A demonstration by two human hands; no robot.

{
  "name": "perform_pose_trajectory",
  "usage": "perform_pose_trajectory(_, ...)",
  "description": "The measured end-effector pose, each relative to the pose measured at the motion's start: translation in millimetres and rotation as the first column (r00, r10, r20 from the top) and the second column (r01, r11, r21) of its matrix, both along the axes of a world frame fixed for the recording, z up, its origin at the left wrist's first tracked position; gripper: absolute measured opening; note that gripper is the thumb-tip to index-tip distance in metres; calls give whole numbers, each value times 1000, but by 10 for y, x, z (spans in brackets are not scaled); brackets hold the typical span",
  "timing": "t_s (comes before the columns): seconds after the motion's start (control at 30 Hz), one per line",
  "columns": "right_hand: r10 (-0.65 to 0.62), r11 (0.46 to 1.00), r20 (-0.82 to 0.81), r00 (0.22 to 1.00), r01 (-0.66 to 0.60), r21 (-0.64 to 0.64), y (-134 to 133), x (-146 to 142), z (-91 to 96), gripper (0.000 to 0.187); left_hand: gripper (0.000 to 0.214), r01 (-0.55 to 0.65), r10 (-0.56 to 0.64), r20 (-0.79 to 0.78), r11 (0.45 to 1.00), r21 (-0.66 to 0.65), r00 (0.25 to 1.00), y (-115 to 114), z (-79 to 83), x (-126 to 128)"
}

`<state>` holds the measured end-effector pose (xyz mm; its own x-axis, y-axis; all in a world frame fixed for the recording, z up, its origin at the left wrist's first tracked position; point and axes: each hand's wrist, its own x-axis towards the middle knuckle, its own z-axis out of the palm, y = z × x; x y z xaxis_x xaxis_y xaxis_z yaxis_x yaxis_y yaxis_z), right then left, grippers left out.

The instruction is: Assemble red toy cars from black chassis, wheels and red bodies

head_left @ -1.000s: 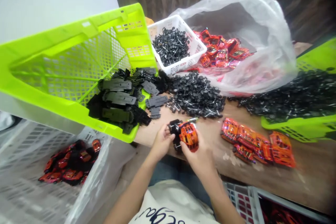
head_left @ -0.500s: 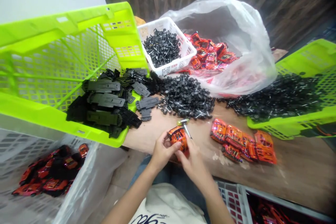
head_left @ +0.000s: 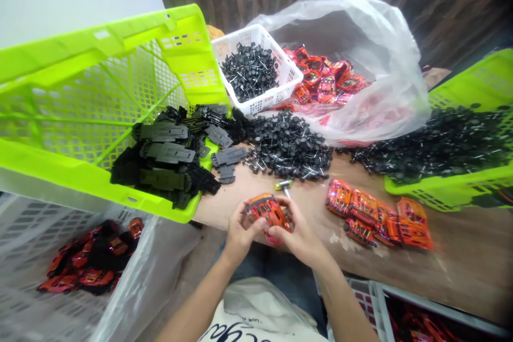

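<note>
Between my two hands, at the table's front edge, I hold an orange-red toy car. My left hand grips its left side, the thumb lying on top. My right hand closes on the right side, its thumb near the car's lower end. Just beyond the car lies a small hammer with a yellowish head; its handle is partly hidden behind my right hand. Several shiny orange car bodies lie in a cluster to the right.
A tipped green crate spills black chassis plates. Behind lie a heap of black wheels on axles, a white basket of wheels and a plastic bag of red car bodies. Another green crate stands right; boxes of cars sit below.
The car has turned in my hands and shows more of its top. My hands have shifted slightly apart around it. The whole view has moved a little.
</note>
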<state>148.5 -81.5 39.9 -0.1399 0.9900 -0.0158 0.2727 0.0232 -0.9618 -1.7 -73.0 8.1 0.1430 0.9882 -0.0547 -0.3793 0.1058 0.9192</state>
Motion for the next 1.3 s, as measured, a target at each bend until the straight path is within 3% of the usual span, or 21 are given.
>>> perform_pose_trajectory(0.07, -29, 996, 277, 961, 6, 86, -11, -53, -35, 36, 52, -48, 49, -95, 999, 15, 994, 82, -32, -71)
perform_pose_trajectory(0.13, -73, 980, 510, 857, -32, 195, -27, -106, -78, 29, 53, -55, 63, -232, 998, 40, 971, 166, -75, -117)
perform_pose_trajectory(0.2, -78, 963, 617, 783, -101, 249, -31, -135, -116, 32, 45, -48, 56, -322, 998, 32, 945, 233, -115, -129)
perform_pose_trajectory(0.27, -75, 969, 576, 814, -78, 236, -6, -128, -143, 31, 37, -11, 8, -335, 1000, -6, 942, 276, -133, -120)
perform_pose_trajectory(0.37, -129, 989, 386, 914, 90, 118, 102, -84, -175, 23, 38, 44, -52, -311, 999, -33, 949, 308, -105, -104)
perform_pose_trajectory(0.47, -225, 973, 300, 927, 232, 13, 205, -54, -200, 25, 38, 62, -72, -326, 997, -41, 942, 317, -59, -101)
perform_pose_trajectory(0.53, -237, 969, 279, 931, 248, -5, 198, -43, -207, 24, 34, 69, -82, -331, 996, -50, 940, 319, -51, -103)
perform_pose_trajectory(0.67, -165, 979, 415, 894, 98, 179, -14, -27, -220, 19, 17, 84, -88, -327, 996, -27, 941, 331, -106, -97)
perform_pose_trajectory(0.73, -203, 949, 503, 840, 43, 311, -115, -24, -231, 17, 15, 95, -90, -336, 995, 0, 937, 343, -139, -95)
perform_pose_trajectory(0.8, -237, 932, 526, 817, 39, 359, -141, -17, -239, 10, 16, 104, -95, -359, 995, 7, 929, 353, -148, -112)
perform_pose_trajectory(0.9, -187, 975, 461, 867, 109, 192, -44, 24, -241, 8, 28, 155, -139, -363, 988, 16, 921, 347, -88, -205)
perform_pose_trajectory(1.0, -80, 977, 135, 988, 105, -187, 103, 89, -247, 21, 73, 231, -177, -342, 965, 123, 923, 317, 18, -339)
perform_pose_trajectory(1.07, -59, 950, -34, 998, 46, -308, 155, 121, -253, 32, 70, 263, -176, -396, 949, 176, 901, 303, 60, -398)
perform_pose_trajectory(1.1, -74, 958, -27, 997, 63, -281, 157, 130, -253, 35, 57, 275, -169, -453, 944, 180, 875, 302, 63, -409)
perform_pose_trajectory(1.17, -124, 988, 126, 984, 134, -75, 111, 134, -243, 35, 36, 268, -123, -578, 948, 172, 806, 309, 36, -401)
perform_pose_trajectory(1.23, -129, 983, 318, 939, 77, 169, 20, 119, -225, 32, 41, 219, -50, -647, 958, 184, 761, 322, -19, -368)
perform_pose_trajectory(1.3, -100, 952, 467, 878, -51, 301, -73, 84, -216, 33, 50, 189, -30, -624, 963, 190, 781, 332, -79, -331)
